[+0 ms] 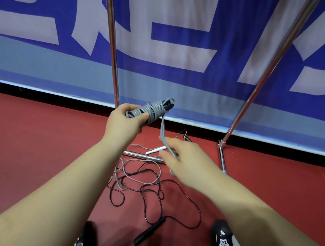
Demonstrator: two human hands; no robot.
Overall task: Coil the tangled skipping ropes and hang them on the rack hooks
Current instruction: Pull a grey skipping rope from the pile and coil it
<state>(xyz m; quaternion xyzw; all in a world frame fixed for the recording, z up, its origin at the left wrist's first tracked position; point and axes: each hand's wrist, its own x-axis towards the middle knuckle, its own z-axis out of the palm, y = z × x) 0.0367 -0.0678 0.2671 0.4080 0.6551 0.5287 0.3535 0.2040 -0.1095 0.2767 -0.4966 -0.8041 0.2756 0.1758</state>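
My left hand [122, 120] grips a tight coil of grey skipping rope [155, 109] wound round its dark handles, held above the floor. A loose grey strand [162, 130] runs down from the coil into my right hand [182, 162], whose fingers curl round it. Below, a black rope [172, 195] and another grey rope [136, 165] lie tangled on the red floor. A black handle [148, 231] lies near my feet and a white handle [155, 150] lies further back. The rack's hooks are out of view.
Two chrome rack poles [113, 49] [272, 63] rise from feet on the floor [142, 156] [222, 157]. A blue and white banner [182, 38] stands behind them. My dark patterned shoes [225, 240] are at the bottom edge.
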